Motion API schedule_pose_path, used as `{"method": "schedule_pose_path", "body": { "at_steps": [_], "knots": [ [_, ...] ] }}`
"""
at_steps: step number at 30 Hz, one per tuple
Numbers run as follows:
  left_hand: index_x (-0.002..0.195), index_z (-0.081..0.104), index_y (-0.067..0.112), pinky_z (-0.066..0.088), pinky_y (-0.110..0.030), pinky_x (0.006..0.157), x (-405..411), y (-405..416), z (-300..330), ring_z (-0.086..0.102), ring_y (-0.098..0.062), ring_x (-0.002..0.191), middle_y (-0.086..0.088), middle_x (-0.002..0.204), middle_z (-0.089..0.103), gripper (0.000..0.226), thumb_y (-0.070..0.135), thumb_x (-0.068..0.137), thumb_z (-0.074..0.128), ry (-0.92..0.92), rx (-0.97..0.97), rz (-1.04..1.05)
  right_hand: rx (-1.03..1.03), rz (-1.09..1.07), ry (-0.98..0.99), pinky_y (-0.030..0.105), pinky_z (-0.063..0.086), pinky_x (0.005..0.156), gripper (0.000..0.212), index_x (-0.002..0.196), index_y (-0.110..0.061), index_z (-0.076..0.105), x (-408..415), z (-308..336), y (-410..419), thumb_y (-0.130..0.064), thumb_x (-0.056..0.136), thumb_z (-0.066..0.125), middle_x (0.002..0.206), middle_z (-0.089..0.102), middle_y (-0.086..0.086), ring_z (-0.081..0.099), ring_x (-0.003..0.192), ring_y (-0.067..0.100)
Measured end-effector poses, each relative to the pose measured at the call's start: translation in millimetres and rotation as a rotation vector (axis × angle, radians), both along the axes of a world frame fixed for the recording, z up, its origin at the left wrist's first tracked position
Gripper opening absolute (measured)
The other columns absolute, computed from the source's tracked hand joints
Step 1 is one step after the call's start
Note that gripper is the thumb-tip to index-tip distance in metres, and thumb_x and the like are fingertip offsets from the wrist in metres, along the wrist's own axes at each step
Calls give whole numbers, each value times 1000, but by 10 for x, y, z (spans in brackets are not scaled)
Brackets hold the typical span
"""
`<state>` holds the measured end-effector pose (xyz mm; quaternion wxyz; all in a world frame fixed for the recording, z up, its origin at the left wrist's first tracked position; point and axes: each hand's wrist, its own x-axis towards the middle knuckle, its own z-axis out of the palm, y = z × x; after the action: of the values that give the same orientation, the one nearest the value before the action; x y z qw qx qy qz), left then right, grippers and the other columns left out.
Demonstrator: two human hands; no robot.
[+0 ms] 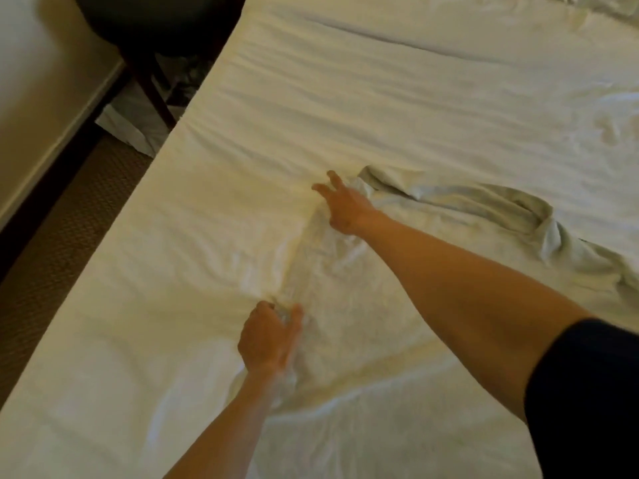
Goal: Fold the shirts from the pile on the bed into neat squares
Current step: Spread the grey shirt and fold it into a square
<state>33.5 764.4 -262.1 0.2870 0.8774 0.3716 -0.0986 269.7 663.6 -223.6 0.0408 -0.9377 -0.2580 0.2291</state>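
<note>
A white shirt (pixel 349 271) lies spread and rumpled on the white bed sheet (pixel 380 98), hard to tell apart from it. Its pale grey-green edge (pixel 484 202) curves from the middle to the right. My left hand (pixel 268 335) pinches a bunched bit of the shirt's near left edge between thumb and fingers. My right hand (pixel 340 205) reaches to the shirt's far left corner with fingers spread; its palm lies on the cloth, and whether it pinches the fabric is hidden.
The bed's left edge runs diagonally, with brown carpet (pixel 52 243) below it. A dark chair (pixel 145 36) stands at the top left beside a cream wall (pixel 34 81). More rumpled cloth (pixel 605 5) lies at the top right corner.
</note>
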Motion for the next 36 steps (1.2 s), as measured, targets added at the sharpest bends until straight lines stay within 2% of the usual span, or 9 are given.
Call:
{"method": "schedule_pose_path", "body": {
  "at_steps": [4, 8, 11, 13, 19, 24, 28, 31, 36],
  "knots": [
    [117, 64, 17, 50, -36, 78, 43, 23, -64, 66, -30, 100, -4, 105, 70, 55, 64, 88, 54, -35, 62, -49, -186, 289, 121, 39, 47, 85, 54, 132, -22, 47, 279, 6, 233, -9, 84, 68, 135, 45, 7, 52, 117, 32],
    [97, 65, 20, 49, -35, 69, -8, 89, -150, 66, -30, 87, -3, 87, 69, 35, 52, 95, 52, -87, 49, -47, -361, 352, 95, 32, 49, 68, 36, 99, -27, 65, 339, 163, 416, -8, 70, 75, 100, 58, 2, 59, 80, 26],
    [100, 62, 19, 49, -39, 72, -39, 114, -206, 65, -35, 88, -7, 85, 69, 35, 49, 99, 45, -106, 34, 19, -121, 282, -45, 35, 50, 84, 25, 110, -19, 72, 301, 115, 487, -11, 86, 68, 119, 62, 7, 62, 104, 32],
    [89, 56, 19, 52, -41, 72, -47, 126, -187, 64, -36, 82, -6, 78, 65, 38, 54, 98, 43, -122, 18, 51, -11, 272, -144, 35, 44, 81, 25, 115, -17, 69, 179, -17, 441, -11, 95, 55, 124, 59, 7, 59, 113, 33],
    [64, 61, 20, 51, -34, 64, -362, 239, -92, 62, -22, 65, 4, 61, 61, 66, 82, 77, 47, -45, 61, -20, -45, 325, -187, 38, 36, 78, 51, 127, -20, 54, -299, -200, 342, -29, 77, 63, 121, 54, 4, 54, 110, 30],
    [66, 68, 17, 44, -40, 79, -919, 249, -146, 59, -32, 73, -9, 68, 62, 70, 81, 78, 42, 81, 255, -161, -182, 478, 122, 37, 43, 86, 55, 138, -27, 50, -564, -3, 482, -31, 86, 67, 136, 51, 5, 55, 119, 30],
    [59, 62, 10, 40, -35, 57, -1076, 278, -124, 57, -36, 55, -15, 57, 59, 69, 61, 95, 33, -70, 225, -133, -58, 399, -8, 35, 45, 76, 27, 119, -19, 66, -836, -54, 595, -18, 96, 53, 125, 57, 4, 58, 113, 29],
    [54, 44, 17, 27, -26, 44, -1134, 327, -38, 49, -31, 42, -7, 46, 51, 65, 65, 95, 29, -183, 195, -95, 148, 262, -159, 41, 48, 77, 28, 121, -14, 62, -1204, -273, 397, -10, 94, 53, 128, 52, 9, 50, 114, 32],
    [64, 58, 17, 40, -31, 54, -1523, 254, 17, 62, -31, 63, -6, 61, 64, 71, 79, 89, 32, 67, 234, -135, 66, 423, -43, 38, 40, 80, 55, 133, -25, 51, -1710, -178, 300, -22, 79, 64, 130, 47, 3, 53, 111, 27]
  ]
}}
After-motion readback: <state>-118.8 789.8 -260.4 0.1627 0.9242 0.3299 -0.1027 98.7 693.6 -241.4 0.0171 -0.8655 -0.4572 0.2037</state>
